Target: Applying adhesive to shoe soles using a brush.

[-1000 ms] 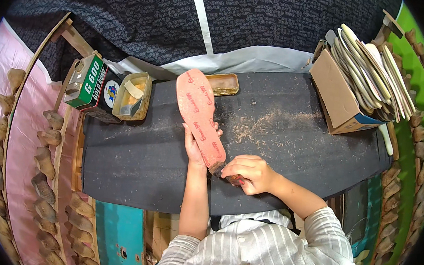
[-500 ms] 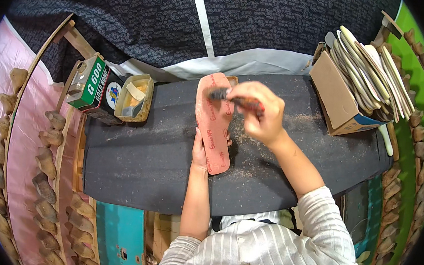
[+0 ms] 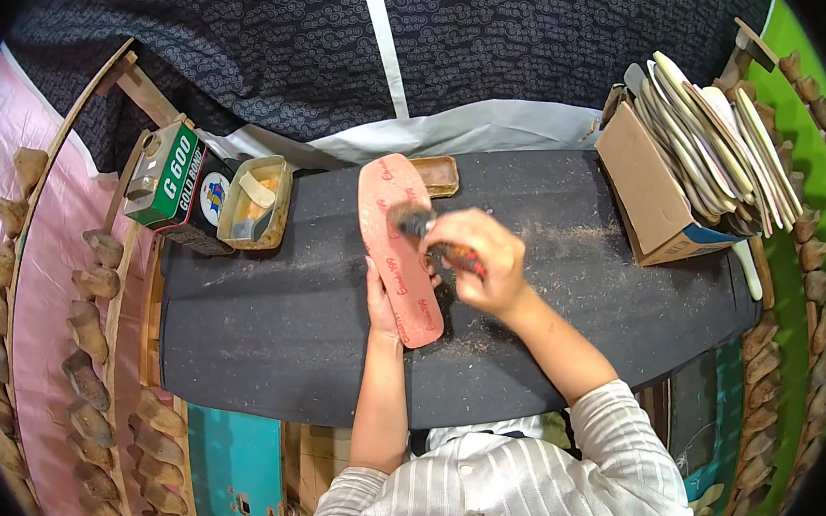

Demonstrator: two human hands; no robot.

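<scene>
A pink shoe-sole sheet point(image 3: 401, 267) with red lettering is held up over the dark work table, its far end tilted left. My left hand point(image 3: 381, 302) is wrapped round its near part from beneath, thumb along the left edge and fingertips showing at the right edge. My right hand point(image 3: 479, 261) is closed round a tool point(image 3: 417, 222) with a red-and-black handle and a dark, brush-like head. That head is over the sole's upper middle, blurred by motion; whether it touches the surface I cannot tell. Part of the handle is hidden in my fingers.
Crumbs and dust lie over the table point(image 3: 271, 334). A small shallow tray point(image 3: 448, 189) sits behind the sole. At left stand a green-and-black can point(image 3: 168, 183) and a plastic tub point(image 3: 278, 216); at right, a cardboard box point(image 3: 644, 186) of sole pieces. Racks of shoe lasts point(image 3: 89, 330) flank both sides.
The sole's far end has swung left and slightly nearer, uncovering more of the small tray. My right hand and the tool have moved left and toward me.
</scene>
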